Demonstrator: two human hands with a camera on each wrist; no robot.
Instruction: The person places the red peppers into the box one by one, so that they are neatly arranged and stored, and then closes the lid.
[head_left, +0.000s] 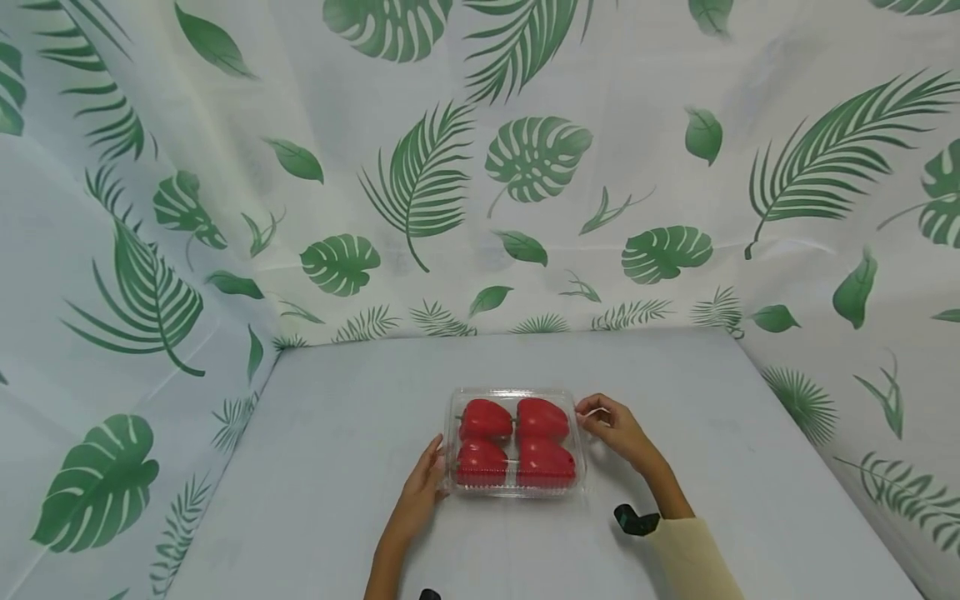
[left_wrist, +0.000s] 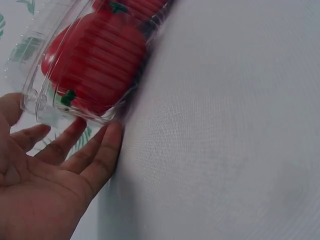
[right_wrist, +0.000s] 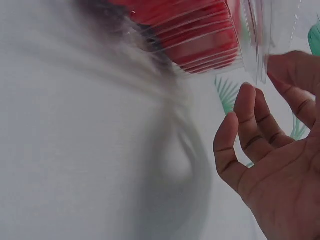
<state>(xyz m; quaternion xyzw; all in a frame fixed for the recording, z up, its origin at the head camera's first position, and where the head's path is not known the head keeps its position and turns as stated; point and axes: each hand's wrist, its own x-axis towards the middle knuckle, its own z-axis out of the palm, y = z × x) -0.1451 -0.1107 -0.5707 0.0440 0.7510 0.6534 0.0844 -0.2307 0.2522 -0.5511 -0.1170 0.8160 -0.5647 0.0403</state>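
Note:
A clear plastic clamshell container [head_left: 517, 492] sits on the white table, holding several red bell peppers [head_left: 543, 418] with green stems. My left hand [head_left: 420, 492] is at its left side. The spread fingertips [left_wrist: 112, 134] reach the container's lower edge in the left wrist view, with the thumb by the lid rim. At the container's right side, my right hand [head_left: 611, 429] pinches the rim between thumb and index finger. The other fingers [right_wrist: 245, 102] are bent and apart from the plastic in the right wrist view.
The white table [head_left: 337, 417] extends around the container. Behind and beside it hang white curtains [head_left: 450, 275] printed with green leaves. A black device [head_left: 636, 521] is at the right wrist, and another dark piece [head_left: 430, 594] shows near the left forearm.

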